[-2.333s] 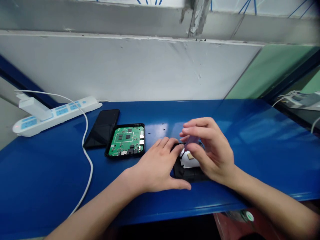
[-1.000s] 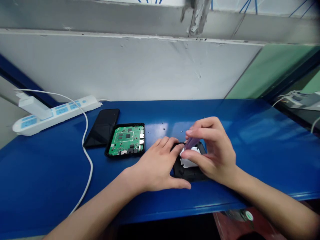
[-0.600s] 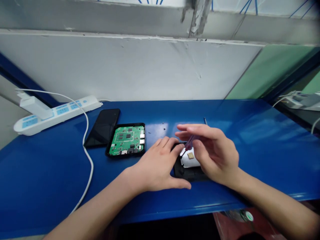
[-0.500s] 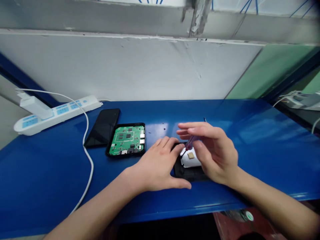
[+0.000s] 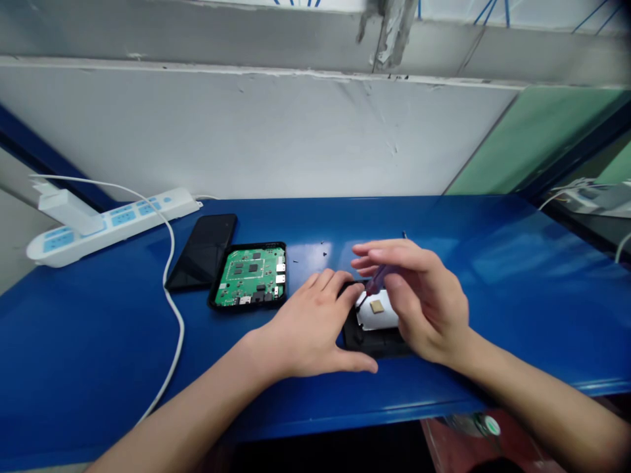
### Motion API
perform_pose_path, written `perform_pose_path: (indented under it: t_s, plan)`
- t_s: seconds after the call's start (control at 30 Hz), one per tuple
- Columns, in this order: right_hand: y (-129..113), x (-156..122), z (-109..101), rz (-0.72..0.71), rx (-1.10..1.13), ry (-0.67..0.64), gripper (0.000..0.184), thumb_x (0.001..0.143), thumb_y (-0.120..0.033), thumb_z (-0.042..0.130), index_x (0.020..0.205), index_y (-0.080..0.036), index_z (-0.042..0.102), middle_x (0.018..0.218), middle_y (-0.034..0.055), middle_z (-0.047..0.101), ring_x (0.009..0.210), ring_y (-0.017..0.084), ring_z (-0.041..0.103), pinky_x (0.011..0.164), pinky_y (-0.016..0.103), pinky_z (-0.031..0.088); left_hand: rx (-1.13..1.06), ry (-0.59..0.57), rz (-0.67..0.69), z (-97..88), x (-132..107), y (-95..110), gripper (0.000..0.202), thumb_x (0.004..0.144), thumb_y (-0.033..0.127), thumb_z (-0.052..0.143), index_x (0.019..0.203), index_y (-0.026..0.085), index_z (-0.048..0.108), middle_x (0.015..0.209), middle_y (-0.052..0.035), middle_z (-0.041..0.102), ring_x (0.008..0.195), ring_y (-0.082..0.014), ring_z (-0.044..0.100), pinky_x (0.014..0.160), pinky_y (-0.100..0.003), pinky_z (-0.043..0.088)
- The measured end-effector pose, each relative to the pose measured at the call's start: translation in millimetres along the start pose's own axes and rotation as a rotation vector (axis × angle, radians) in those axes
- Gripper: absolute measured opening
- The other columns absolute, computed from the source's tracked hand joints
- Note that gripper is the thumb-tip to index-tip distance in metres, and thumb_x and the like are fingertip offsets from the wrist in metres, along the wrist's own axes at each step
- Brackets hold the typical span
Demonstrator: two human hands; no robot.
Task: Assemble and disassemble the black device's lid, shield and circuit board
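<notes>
My left hand (image 5: 310, 328) lies flat on the blue bench, fingers spread, pressing against the left edge of a small black casing (image 5: 367, 341). Inside the casing lies a white plate (image 5: 379, 316) with a small tan square on it. My right hand (image 5: 421, 299) hovers over the casing, pinching a thin screwdriver (image 5: 377, 281) with a purplish handle; its tip points down at the casing's upper left corner. Part of the casing is hidden under my right hand.
Left of my hands sits an open black case holding a green circuit board (image 5: 250, 276), with a dark phone (image 5: 202, 251) beside it. A white power strip (image 5: 106, 225) and its cable (image 5: 172, 309) lie at the far left. Tiny screws (image 5: 324, 251) dot the blue bench (image 5: 517, 295).
My right hand has turned the screwdriver between its fingers, the fingers shifting from curled to stretched out. The left hand and the casing have stayed in place.
</notes>
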State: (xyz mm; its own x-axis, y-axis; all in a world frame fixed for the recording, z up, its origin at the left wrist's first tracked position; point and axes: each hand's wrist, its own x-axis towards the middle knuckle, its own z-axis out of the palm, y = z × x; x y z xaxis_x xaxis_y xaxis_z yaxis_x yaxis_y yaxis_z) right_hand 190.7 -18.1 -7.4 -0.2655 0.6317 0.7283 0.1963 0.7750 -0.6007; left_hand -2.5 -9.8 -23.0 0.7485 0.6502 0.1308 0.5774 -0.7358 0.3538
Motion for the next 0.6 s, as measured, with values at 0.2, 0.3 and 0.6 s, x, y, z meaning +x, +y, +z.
perform_pose_path:
  t_s: [0.2,0.3,0.6]
  plan:
    - [2.9,5.0,-0.5,-0.061,-0.166,0.044,0.036,0.087,-0.008,0.071,0.118,-0.026,0.065,0.103,0.0042,0.054,0.091,0.015,0.061,0.075,0.035,0.058,0.010,-0.005,0.007,0.5,-0.1,-0.5,0.092,0.073,0.078,0.069,0.138,0.016,0.049,0.140,-0.0179,0.053,0.126,-0.0410,0.051,0.107,-0.058,0.041]
    - [3.6,5.3,-0.1,-0.079,-0.198,0.053,0.037,0.086,-0.009,0.073,0.117,-0.027,0.066,0.099,0.0032,0.053,0.088,0.015,0.060,0.071,0.033,0.057,0.014,-0.003,0.008,1.4,-0.3,-1.1,0.093,0.074,0.078,0.069,0.140,0.015,0.047,0.140,-0.0183,0.052,0.127,-0.0413,0.050,0.108,-0.058,0.041]
    - [9.4,3.2,-3.4,-0.100,-0.201,0.189,0.047,0.088,-0.009,0.068,0.128,-0.032,0.062,0.103,0.0026,0.058,0.078,0.015,0.065,0.065,0.036,0.060,-0.015,-0.008,-0.005,-3.4,0.6,1.6,0.090,0.073,0.076,0.072,0.135,0.014,0.052,0.132,-0.0151,0.057,0.116,-0.0356,0.054,0.104,-0.052,0.044]
